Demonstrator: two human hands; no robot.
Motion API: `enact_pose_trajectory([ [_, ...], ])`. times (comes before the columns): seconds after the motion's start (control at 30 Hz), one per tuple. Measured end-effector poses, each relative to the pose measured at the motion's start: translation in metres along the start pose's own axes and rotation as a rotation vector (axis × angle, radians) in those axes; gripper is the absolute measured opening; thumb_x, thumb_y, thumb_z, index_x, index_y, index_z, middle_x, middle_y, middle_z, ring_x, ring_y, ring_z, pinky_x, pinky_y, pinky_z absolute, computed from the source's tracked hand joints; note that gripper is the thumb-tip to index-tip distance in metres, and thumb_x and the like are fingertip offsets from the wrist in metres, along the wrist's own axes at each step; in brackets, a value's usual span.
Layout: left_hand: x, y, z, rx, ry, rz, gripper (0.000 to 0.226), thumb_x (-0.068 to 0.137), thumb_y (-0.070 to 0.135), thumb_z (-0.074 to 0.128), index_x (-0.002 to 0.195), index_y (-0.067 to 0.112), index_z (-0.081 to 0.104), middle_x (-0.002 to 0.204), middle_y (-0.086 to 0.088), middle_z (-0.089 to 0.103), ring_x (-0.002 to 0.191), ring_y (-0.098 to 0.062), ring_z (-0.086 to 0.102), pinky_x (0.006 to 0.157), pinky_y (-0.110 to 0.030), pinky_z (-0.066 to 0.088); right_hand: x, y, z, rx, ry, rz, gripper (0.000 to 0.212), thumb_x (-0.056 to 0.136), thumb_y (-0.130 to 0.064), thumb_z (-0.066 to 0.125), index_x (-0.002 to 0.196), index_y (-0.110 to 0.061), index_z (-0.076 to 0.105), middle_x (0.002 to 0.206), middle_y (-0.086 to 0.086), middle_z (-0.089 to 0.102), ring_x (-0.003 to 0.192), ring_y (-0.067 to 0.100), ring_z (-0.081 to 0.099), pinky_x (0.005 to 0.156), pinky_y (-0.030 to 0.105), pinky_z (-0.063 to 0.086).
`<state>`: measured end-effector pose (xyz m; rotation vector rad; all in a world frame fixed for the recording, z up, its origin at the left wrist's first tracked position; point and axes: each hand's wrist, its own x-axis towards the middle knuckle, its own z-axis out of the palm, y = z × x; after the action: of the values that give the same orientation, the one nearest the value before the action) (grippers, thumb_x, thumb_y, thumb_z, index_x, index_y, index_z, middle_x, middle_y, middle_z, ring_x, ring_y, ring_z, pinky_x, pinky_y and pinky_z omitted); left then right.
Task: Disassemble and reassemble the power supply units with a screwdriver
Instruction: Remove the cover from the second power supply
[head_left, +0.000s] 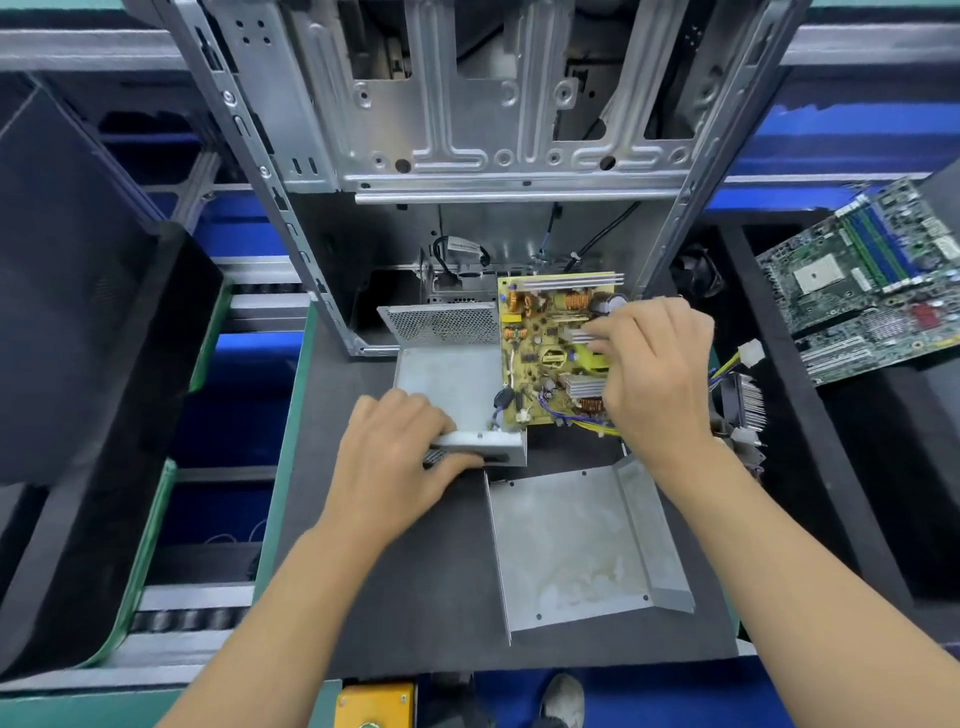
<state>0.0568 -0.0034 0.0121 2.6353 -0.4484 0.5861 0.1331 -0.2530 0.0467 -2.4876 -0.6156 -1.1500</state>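
On the dark desk (415, 597), the yellow circuit board (540, 353) is pinched by the right hand (654, 369), lying at 3 o'clock of the open metal housing (447, 374), whose near wall is clasped by the left hand (400, 457).

left hand (400, 457) grips metal housing (447, 374) edge | right hand (649, 374) pinches yellow circuit board (545, 353) | cover plate (571, 540) on worktop (415, 597)

Both bare forearms are extended forward over the dark worktop (415, 597). The left hand (400, 462) is laid palm down, fingers curled around a grey metal edge. The right hand (654, 374) is held higher, fingertips (597, 332) pinched together.
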Motion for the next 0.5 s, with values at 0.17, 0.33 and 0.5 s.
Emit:
enact_pose_trajectory([
  [0.17, -0.025, 0.005, 0.013, 0.06, 0.204, 0.096, 0.032, 0.09, 0.033, 0.073, 0.069, 0.013, 0.06, 0.068, 0.0, 0.054, 0.067, -0.025, 0.04, 0.062, -0.034, 0.022, -0.006, -0.005, -0.012, -0.022, 0.175, -0.129, 0.017, 0.092, 0.0, 0.064, 0.087, -0.013, 0.073, 0.093, -0.003, 0.057, 0.085, 0.024, 0.055, 0.073, 0.044, 0.038],
  [0.33, -0.034, 0.009, 0.015, 0.079, 0.312, 0.122, 0.022, 0.097, 0.024, 0.063, 0.083, 0.02, 0.046, 0.065, -0.002, 0.053, 0.07, -0.023, 0.037, 0.065, -0.032, 0.019, -0.006, -0.005, -0.02, -0.008, 0.196, -0.199, 0.023, 0.091, 0.002, 0.063, 0.098, -0.019, 0.065, 0.096, -0.005, 0.056, 0.087, 0.023, 0.056, 0.075, 0.042, 0.037],
  [0.5, -0.036, 0.012, 0.014, 0.075, 0.314, 0.154, 0.02, 0.099, 0.024, 0.06, 0.084, 0.019, 0.048, 0.065, -0.003, 0.054, 0.07, -0.023, 0.037, 0.06, -0.035, 0.024, 0.0, -0.006, -0.024, 0.042, 0.217, -0.268, 0.022, 0.094, 0.001, 0.057, 0.097, -0.019, 0.066, 0.098, -0.005, 0.056, 0.088, 0.022, 0.055, 0.072, 0.043, 0.038],
])
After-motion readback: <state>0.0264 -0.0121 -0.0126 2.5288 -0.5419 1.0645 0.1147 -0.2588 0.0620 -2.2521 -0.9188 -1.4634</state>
